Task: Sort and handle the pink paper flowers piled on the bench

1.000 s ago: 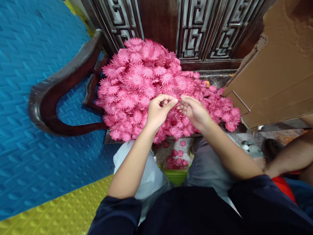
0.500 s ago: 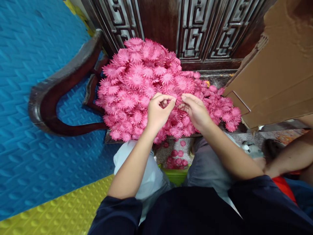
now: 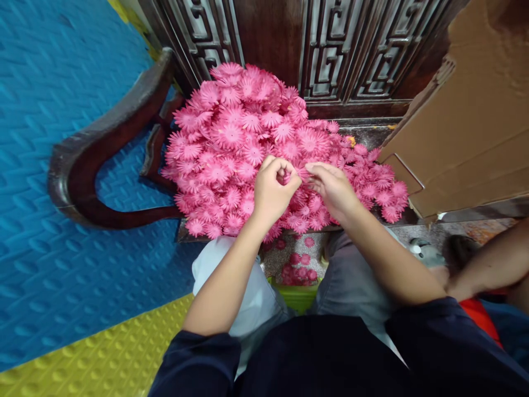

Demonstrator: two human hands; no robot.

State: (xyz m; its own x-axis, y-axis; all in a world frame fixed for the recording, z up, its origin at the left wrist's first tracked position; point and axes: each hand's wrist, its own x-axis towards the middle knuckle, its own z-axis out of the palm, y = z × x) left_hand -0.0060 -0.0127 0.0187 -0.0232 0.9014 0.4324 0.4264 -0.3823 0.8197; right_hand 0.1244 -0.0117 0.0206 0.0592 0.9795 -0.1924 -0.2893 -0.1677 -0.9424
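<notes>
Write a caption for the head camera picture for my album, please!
Two hands, left hand and right hand, pinch pink paper flowers heaped on a dark wooden chair.

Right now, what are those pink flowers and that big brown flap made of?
The pink flowers look like thin matte paper or fabric: flat, fringed petals, no shine. The brown flap looks like cardboard: dull tan with a torn, rough edge.

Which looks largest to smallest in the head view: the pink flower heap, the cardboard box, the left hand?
1. Pink flower heap
2. Cardboard box, partly cut off by the frame, so unsure against the heap
3. Left hand
</notes>
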